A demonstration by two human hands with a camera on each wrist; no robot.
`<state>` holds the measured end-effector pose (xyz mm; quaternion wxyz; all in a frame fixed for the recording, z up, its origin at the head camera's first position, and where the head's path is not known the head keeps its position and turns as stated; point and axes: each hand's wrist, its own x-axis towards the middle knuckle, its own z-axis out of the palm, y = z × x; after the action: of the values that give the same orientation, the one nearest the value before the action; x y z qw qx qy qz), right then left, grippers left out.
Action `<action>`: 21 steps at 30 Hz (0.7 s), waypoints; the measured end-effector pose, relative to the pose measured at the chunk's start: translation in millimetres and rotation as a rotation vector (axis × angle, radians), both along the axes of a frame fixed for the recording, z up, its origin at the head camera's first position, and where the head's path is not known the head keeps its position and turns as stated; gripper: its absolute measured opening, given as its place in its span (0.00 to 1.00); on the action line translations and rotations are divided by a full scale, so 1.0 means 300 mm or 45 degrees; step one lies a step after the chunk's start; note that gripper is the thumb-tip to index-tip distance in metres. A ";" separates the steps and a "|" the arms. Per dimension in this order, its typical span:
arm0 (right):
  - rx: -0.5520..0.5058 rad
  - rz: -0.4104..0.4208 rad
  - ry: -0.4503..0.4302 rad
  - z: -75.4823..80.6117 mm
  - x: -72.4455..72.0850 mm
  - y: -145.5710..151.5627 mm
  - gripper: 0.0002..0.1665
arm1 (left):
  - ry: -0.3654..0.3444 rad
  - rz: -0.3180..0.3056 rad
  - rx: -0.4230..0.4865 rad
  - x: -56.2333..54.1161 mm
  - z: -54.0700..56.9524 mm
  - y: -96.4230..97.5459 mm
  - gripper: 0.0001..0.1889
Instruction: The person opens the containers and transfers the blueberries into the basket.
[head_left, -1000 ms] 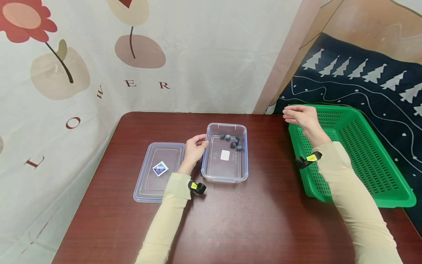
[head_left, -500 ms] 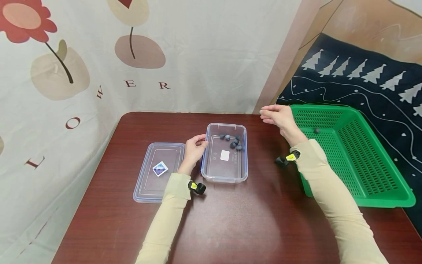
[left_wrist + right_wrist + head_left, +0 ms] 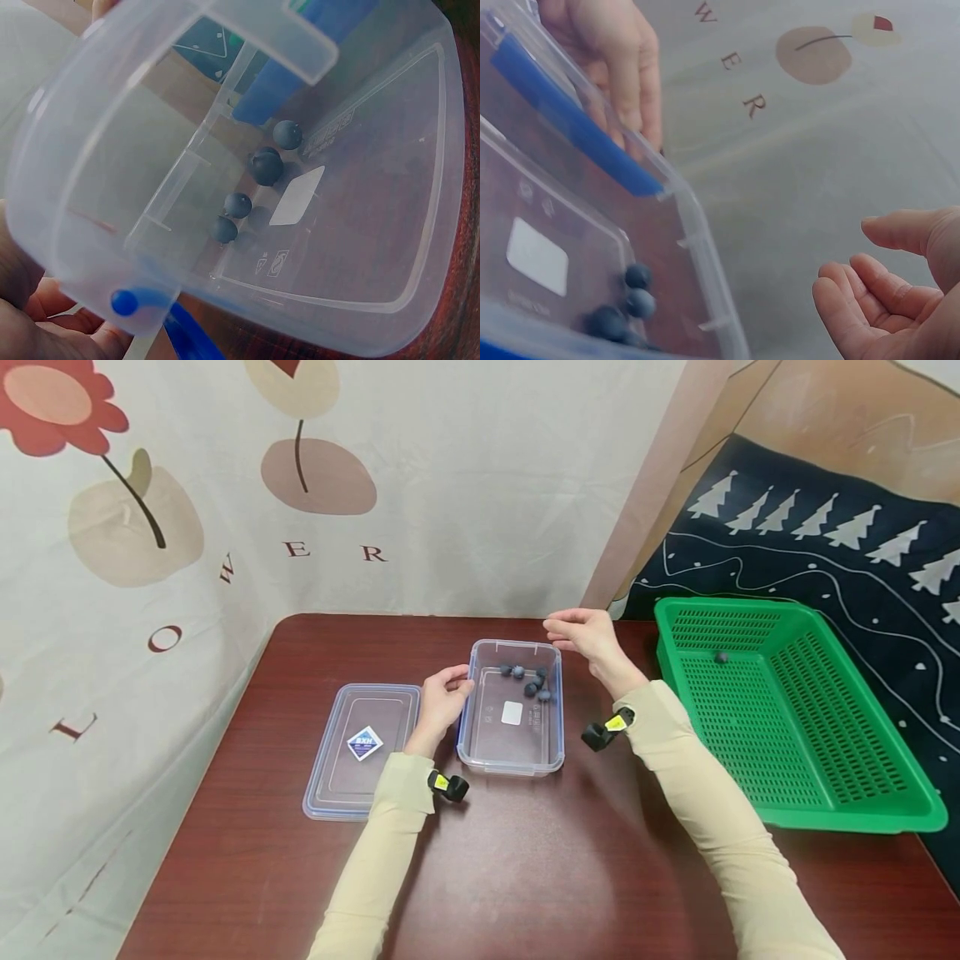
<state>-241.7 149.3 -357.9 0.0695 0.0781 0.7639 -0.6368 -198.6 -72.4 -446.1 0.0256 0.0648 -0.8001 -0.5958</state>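
A clear plastic box [image 3: 495,752] with blue side latches stands uncovered on the table. Several blueberries [image 3: 531,689] lie at its far end, and they show close up in the left wrist view. My left hand [image 3: 442,697] touches the box's left side near the rim, with its fingers outside the wall. At the box's far right corner hovers my right hand [image 3: 588,637]. Its thumb and fingers stand apart in the right wrist view, with nothing between them. One more blueberry [image 3: 722,657] sits in the green basket [image 3: 900,821].
The box's clear lid [image 3: 330,793], bearing a blue and white label, lies flat left of the box. The green basket stands at the right side of the brown table [image 3: 510,877]. A printed curtain [image 3: 480,527] hangs behind the table.
My right hand has moved left from over the green basket to the far right corner of the box, uncovering the blueberry in the basket. My left hand has stayed by the box.
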 end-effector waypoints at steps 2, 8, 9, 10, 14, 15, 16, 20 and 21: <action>-0.012 0.012 -0.013 -0.013 -0.001 -0.023 0.19 | 0.001 0.000 0.000 0.000 -0.001 0.000 0.15; -0.043 0.029 -0.030 -0.056 -0.003 -0.095 0.17 | 0.014 0.006 0.007 -0.004 -0.005 0.002 0.15; -0.056 0.031 -0.036 -0.064 -0.004 -0.106 0.17 | 0.017 0.006 0.007 -0.004 -0.006 0.003 0.15; -0.069 0.025 -0.044 -0.072 -0.006 -0.116 0.17 | 0.019 0.008 0.008 -0.004 -0.006 0.003 0.15; -0.101 0.015 -0.095 -0.104 -0.013 -0.146 0.16 | 0.024 0.005 0.010 -0.005 -0.009 0.002 0.15; -0.107 0.013 -0.107 -0.111 -0.014 -0.150 0.16 | 0.022 0.003 0.012 -0.005 -0.010 0.001 0.15; -0.113 0.012 -0.117 -0.118 -0.015 -0.153 0.16 | 0.021 0.001 0.014 -0.005 -0.010 0.001 0.15; -0.098 0.015 -0.145 -0.141 -0.021 -0.163 0.16 | 0.020 -0.005 0.021 -0.006 -0.010 -0.002 0.15; -0.089 0.018 -0.151 -0.148 -0.022 -0.165 0.16 | 0.020 -0.006 0.022 -0.006 -0.010 -0.002 0.15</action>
<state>-248.3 99.8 -402.2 0.1219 0.1076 0.7363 -0.6568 -200.5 -72.9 -449.2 0.0300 0.0585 -0.7948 -0.6033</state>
